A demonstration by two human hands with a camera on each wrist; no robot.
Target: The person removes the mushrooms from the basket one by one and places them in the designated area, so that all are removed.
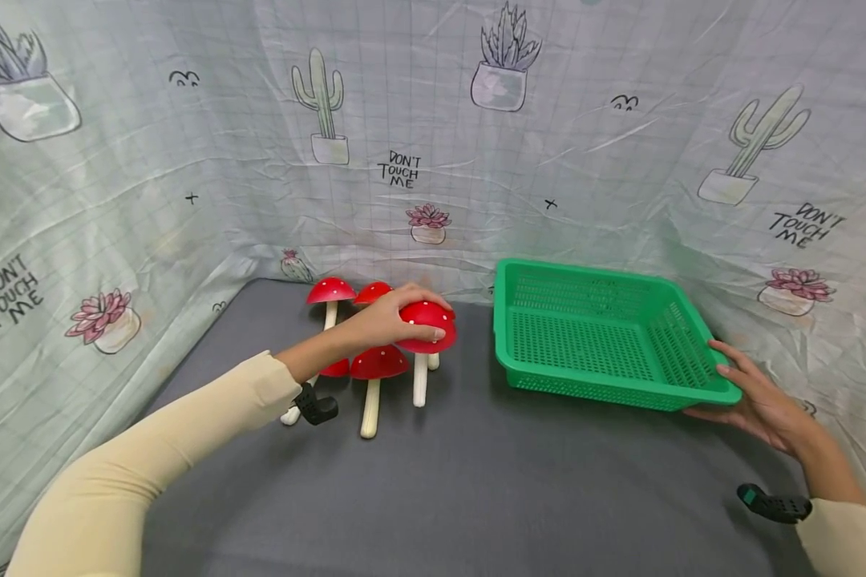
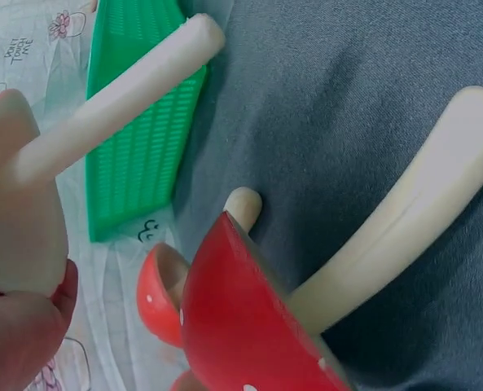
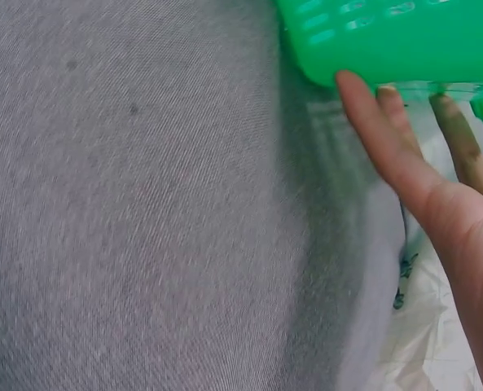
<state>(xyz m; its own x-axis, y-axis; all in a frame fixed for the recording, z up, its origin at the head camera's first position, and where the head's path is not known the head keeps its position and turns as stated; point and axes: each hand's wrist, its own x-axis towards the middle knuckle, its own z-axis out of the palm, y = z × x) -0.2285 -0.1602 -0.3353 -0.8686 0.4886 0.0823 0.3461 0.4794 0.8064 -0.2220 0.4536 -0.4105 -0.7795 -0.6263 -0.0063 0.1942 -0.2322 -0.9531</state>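
My left hand (image 1: 393,319) grips a red mushroom (image 1: 428,335) with white spots by its cap, its pale stem hanging down. In the left wrist view, the fingers pinch the cap rim and the stem (image 2: 119,106) sticks out towards the basket. Other toy mushrooms lie about that hand, including one with its stem towards me (image 1: 378,365) and one at the back left (image 1: 332,290). My right hand (image 1: 765,409) holds the near right corner of a green plastic basket (image 1: 584,385), thumb low at the front and fingers along the side; the palm stays off it.
A dark grey cloth surface (image 1: 476,497) lies under everything. Pale fabric printed with cacti (image 1: 404,96) hangs around the back and both sides, close behind the basket and mushrooms. Black devices (image 1: 317,405) sit at both wrists.
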